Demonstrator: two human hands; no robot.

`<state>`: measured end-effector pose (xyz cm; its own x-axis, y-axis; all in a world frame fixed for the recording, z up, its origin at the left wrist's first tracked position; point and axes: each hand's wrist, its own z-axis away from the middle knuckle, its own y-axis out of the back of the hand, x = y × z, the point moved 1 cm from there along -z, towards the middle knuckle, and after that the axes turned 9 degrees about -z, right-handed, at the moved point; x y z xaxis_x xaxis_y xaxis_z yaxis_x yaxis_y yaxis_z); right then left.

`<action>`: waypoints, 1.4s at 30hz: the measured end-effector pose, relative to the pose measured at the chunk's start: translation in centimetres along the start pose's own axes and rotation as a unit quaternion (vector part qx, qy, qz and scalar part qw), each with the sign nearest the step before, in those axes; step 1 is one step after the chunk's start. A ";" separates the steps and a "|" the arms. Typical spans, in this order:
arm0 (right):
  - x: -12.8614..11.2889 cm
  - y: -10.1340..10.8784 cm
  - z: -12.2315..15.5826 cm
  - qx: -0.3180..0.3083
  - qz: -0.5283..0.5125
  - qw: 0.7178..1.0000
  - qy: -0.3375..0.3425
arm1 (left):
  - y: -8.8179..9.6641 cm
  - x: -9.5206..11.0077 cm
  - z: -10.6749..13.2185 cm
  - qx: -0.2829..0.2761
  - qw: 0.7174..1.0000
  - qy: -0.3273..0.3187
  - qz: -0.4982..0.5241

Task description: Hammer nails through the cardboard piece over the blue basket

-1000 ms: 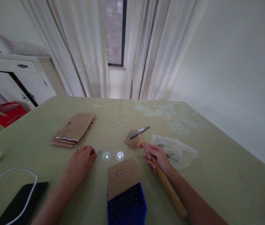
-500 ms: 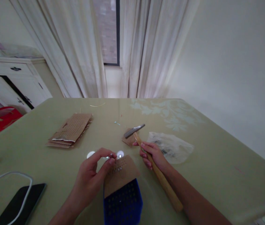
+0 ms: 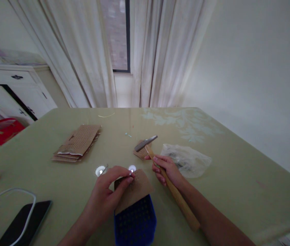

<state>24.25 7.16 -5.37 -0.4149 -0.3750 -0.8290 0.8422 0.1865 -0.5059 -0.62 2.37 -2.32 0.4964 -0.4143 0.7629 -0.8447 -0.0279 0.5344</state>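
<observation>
My left hand (image 3: 111, 191) is closed in a pinch, thumb and forefinger on a small nail (image 3: 130, 174) whose shiny head shows at the fingertips. Beneath the fingertips lies a piece of brown cardboard (image 3: 134, 194) with rows of small holes. This cardboard covers the far part of an upturned blue plastic basket (image 3: 136, 222) with a perforated face. Wrapped round the wooden handle of a hammer (image 3: 175, 191), my right hand (image 3: 168, 169) holds it tilted, its metal head up and to the left. My left fingers hide part of the cardboard's holes.
Stacked perforated cardboard (image 3: 79, 143) lies at left, and a smaller cardboard piece (image 3: 141, 154) sits behind the hammer head. A clear plastic bag (image 3: 186, 160) rests beyond my right hand. A phone (image 3: 24, 222) with a white cable (image 3: 29, 212) occupies the near left.
My left hand has moved a little to the right across the cardboard, with the small nail in its pinch. The right hand and hammer have stayed almost still.
</observation>
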 end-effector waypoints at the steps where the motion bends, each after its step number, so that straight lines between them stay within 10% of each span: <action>1: 0.0 0.0 0.0 -0.001 0.000 1.000 0.000 | 0.0 0.0 0.1 -0.002 1.000 -0.003 -0.002; 16: -0.8 -0.4 0.6 -0.003 0.022 1.000 0.013 | -0.3 -0.4 0.1 0.007 0.999 -0.040 -0.023; 22: -4.4 -2.8 5.6 -0.019 0.141 0.990 0.009 | -0.1 -0.2 0.1 -0.002 0.995 -0.074 -0.064; 28: -8.1 -7.8 13.0 -0.006 0.377 0.926 0.007 | -0.1 0.2 0.0 -0.004 0.991 -0.101 -0.088; 35: -8.4 -10.9 13.7 -0.017 0.577 0.814 0.057 | -0.2 0.0 -0.1 -0.006 0.988 -0.119 -0.094; 42: -7.7 -10.7 13.6 -0.002 0.581 0.811 0.067 | -0.2 0.0 -0.1 -0.016 0.991 -0.094 -0.089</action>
<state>23.13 -4.29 9.71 0.6244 0.1573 -0.7651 0.6906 0.3465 0.6349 -0.38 2.49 -2.37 0.5883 -0.5681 0.5755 -0.7390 -0.0886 0.6679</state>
